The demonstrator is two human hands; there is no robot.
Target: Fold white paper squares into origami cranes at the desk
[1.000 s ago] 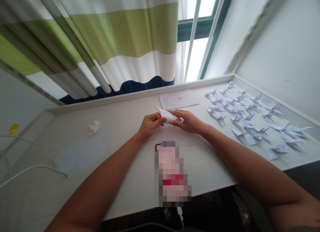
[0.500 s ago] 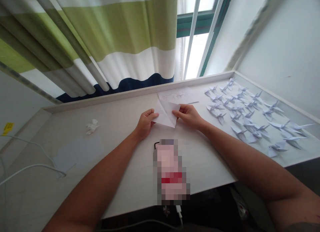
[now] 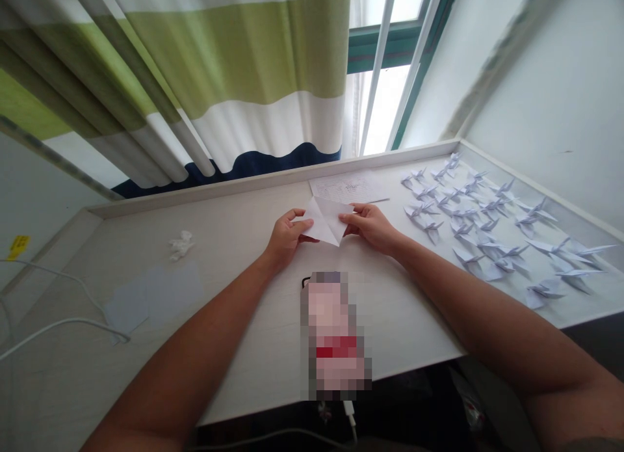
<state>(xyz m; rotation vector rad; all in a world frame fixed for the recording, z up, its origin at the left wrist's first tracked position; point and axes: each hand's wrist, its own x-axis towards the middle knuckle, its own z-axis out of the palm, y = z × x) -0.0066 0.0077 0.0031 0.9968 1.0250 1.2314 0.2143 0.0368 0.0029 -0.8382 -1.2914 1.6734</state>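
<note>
The left hand (image 3: pixel 285 237) and right hand (image 3: pixel 373 227) each pinch a side corner of a white folded paper (image 3: pixel 325 221), holding it between them just above the tabletop (image 3: pixel 234 270). A second ago it was a narrow closed wedge; now it is spread into a flat, creased triangle, its fold opened out. Just beyond the fingertips lies a written sheet (image 3: pixel 348 186). Rows of paper cranes (image 3: pixel 487 224) stand right of the right hand.
</note>
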